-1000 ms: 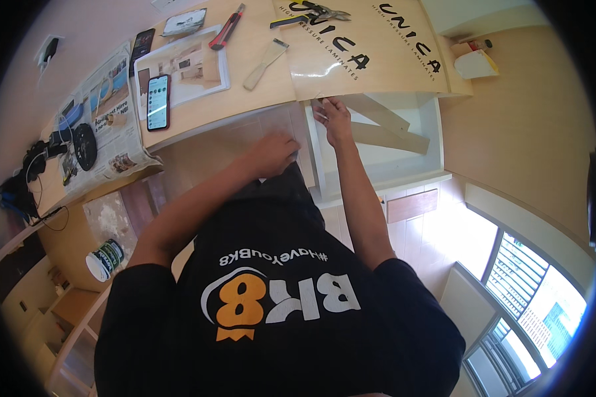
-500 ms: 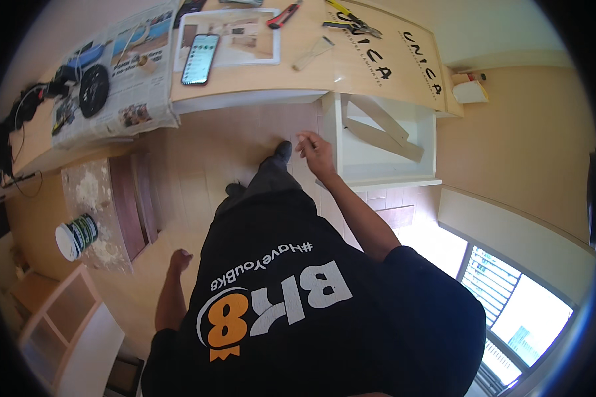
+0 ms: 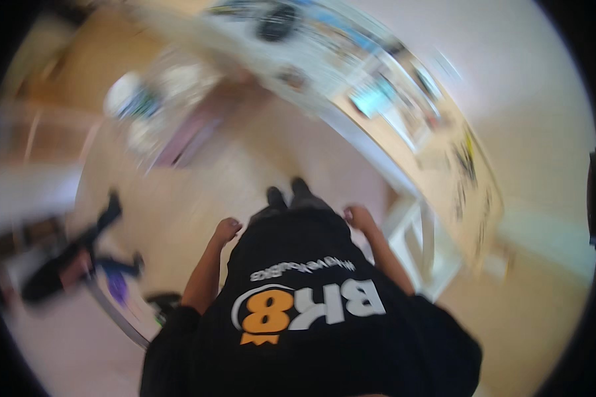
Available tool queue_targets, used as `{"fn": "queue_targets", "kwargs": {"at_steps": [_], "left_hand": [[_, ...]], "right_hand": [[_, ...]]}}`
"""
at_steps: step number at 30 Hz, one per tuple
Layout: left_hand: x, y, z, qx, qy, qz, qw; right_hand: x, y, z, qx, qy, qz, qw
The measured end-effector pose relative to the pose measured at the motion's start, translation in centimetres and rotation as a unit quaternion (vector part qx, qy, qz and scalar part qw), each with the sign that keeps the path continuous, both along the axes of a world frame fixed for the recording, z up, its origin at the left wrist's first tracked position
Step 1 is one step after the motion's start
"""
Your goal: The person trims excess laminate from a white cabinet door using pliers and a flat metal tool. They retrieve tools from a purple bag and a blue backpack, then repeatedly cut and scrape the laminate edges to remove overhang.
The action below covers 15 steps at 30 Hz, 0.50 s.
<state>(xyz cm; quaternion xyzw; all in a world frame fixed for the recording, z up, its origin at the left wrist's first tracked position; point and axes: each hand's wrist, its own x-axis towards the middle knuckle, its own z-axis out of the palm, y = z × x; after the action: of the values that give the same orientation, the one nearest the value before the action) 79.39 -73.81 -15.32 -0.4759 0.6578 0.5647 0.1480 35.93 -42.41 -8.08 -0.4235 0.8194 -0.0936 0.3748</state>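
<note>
Okay, so we're looking down past our black T-shirt (image 3: 304, 357), and everything's pretty smeared with blur. Both hands hang out in front of the desk (image 3: 381, 132), one on each side of our body. Our left hand (image 3: 228, 229) is the one farther from the desk, fingers loosely curled, nothing visible in it. Our right hand (image 3: 357, 216) is nearer the desk, bent in a bit too; nothing shows in it, but we can't tell how far open either one is or whether something small is tucked inside.

Nearest to the right hand is the white drawer (image 3: 447, 278), sticking out from the front of the desk with a pale strip (image 3: 428, 239) lying in it. That's our main worry: a turn made too close could bash a forearm or hip on it. Our dark shoes (image 3: 299, 186) are on the floor in front of the desk.

On the desk there's a lit phone (image 3: 372, 98), fairly near the front edge, so a careless sleeve might knock it off. Yellow-handled snips (image 3: 469, 155) sit farther along. Across the floor from the desk, a white bucket (image 3: 127, 96) could tip if someone kicked it.
</note>
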Motion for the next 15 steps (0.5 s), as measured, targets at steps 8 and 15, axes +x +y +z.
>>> {"fn": "queue_targets", "kwargs": {"at_steps": [8, 15], "left_hand": [[-0.1, 4.7, 7.1, -0.198, -0.04, 0.13, 0.971], [6.4, 17.6, 1.8, -0.176, -0.234, 0.163, 0.942]], "right_hand": [[-3.9, -15.6, -1.1, -0.01, -0.194, 0.098, 0.976], [-0.3, -26.8, -0.7, 0.011, -0.236, 0.153, 0.96]]}}
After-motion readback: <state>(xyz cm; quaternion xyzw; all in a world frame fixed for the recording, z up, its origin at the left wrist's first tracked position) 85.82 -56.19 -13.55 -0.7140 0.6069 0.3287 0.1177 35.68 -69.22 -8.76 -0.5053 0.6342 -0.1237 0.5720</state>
